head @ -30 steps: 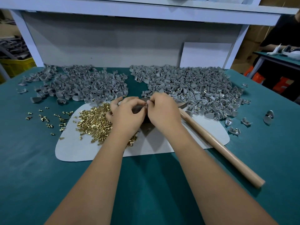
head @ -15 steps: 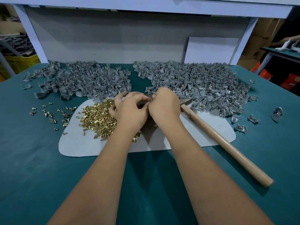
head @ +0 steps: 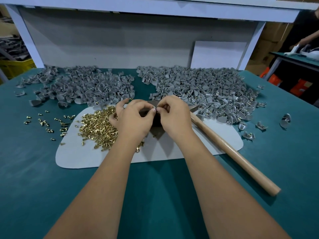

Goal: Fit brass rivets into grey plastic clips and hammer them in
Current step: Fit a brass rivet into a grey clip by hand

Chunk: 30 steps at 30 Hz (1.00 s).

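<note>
Teal desk (head: 34, 187): a green-blue felt-like surface is carrying the whole job, with a pale grey mat (head: 103, 156) lying at its middle.
Brass rivets (head: 96, 128): a loose heap is sitting on the left half of the mat, partly hidden by the left wrist; strays (head: 46, 125) are lying scattered on the desk to the left.
Grey plastic clips, left pile (head: 82, 87): these are spreading across the far left of the desk.
Grey plastic clips, right pile (head: 207, 90): this larger mound is showing brass glints among the pieces; a few single clips (head: 285, 119) are lying apart near the right edge.
Hammer (head: 233, 156): its wooden handle is running from beside the right hand toward the near right, its head mostly hidden behind that hand.
Dark block (head: 157, 125): a dark object is sitting on the mat under and between both hands, largely covered.
Left hand (head: 134, 119): fingers are curling, thumb and forefinger pinching a small piece at the point where both hands are meeting.
Right hand (head: 174, 114): fingers are curling too, fingertips pinching the same tiny piece, too small to identify as clip or rivet.
Background: a white panel (head: 219, 54) is leaning against the grey backboard; another person's arm (head: 309, 38) is showing at far right.
</note>
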Each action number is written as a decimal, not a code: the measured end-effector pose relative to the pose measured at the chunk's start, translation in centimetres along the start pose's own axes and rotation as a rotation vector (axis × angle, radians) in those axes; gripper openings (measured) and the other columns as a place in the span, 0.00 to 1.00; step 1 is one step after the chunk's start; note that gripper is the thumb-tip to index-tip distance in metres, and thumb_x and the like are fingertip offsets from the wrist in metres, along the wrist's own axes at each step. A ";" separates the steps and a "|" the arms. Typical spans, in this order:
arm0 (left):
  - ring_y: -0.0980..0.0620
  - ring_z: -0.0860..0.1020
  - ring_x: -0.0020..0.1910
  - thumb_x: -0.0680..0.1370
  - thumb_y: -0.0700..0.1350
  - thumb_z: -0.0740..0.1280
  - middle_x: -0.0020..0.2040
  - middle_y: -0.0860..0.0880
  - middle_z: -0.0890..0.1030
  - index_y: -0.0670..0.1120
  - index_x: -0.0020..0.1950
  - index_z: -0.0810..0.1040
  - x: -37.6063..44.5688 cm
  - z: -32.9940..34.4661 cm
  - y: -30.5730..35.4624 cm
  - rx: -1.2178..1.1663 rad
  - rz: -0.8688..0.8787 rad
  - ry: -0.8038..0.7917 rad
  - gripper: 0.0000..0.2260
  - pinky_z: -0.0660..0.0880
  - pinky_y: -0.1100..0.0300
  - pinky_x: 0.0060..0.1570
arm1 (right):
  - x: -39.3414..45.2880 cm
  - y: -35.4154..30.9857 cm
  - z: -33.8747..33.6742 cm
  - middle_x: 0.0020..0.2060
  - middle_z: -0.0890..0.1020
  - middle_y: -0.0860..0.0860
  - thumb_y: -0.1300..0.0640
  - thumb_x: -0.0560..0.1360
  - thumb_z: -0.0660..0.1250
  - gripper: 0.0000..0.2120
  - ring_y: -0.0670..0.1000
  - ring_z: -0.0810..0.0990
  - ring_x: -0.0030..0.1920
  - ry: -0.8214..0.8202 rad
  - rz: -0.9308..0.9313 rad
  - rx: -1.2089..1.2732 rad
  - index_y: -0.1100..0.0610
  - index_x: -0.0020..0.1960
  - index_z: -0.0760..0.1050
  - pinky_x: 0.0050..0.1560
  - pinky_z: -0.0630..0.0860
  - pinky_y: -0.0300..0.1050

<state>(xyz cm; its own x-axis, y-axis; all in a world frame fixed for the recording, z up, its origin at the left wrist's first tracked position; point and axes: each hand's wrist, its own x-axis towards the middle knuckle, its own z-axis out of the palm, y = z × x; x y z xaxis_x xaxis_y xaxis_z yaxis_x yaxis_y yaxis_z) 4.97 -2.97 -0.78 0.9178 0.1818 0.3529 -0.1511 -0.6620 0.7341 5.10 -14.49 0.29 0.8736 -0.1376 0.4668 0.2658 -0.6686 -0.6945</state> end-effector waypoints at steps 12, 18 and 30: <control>0.54 0.59 0.72 0.77 0.52 0.69 0.48 0.66 0.75 0.61 0.40 0.77 0.1 -0.1 0.2 -0.062 -0.004 -0.031 0.06 0.52 0.46 0.68 | -0.7 0.0 0.5 0.40 0.76 0.50 0.64 0.75 0.65 0.05 0.47 0.73 0.42 0.133 -0.005 0.152 0.57 0.42 0.74 0.42 0.67 0.39; 0.57 0.79 0.53 0.78 0.45 0.68 0.47 0.57 0.83 0.56 0.45 0.80 1.1 -2.2 0.4 -0.583 -0.149 0.006 0.05 0.76 0.54 0.59 | -1.4 -1.7 0.3 0.37 0.77 0.45 0.61 0.74 0.65 0.05 0.45 0.76 0.41 0.206 -0.015 0.196 0.53 0.42 0.73 0.44 0.75 0.43; 0.61 0.79 0.35 0.79 0.36 0.65 0.37 0.51 0.81 0.40 0.48 0.80 2.6 -5.8 -2.8 -0.999 -0.292 0.507 0.04 0.75 0.67 0.39 | -3.2 -5.9 3.5 0.55 0.80 0.52 0.64 0.76 0.61 0.14 0.55 0.77 0.55 -0.237 -0.314 -0.142 0.57 0.59 0.78 0.54 0.75 0.52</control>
<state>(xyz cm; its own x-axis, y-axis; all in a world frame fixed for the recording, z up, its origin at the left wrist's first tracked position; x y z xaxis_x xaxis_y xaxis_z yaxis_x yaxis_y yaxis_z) 5.67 3.59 1.50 0.7471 0.6537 0.1209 -0.3882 0.2814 0.8776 2.16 -7.54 0.98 0.8329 0.2503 0.4935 0.4903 -0.7475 -0.4482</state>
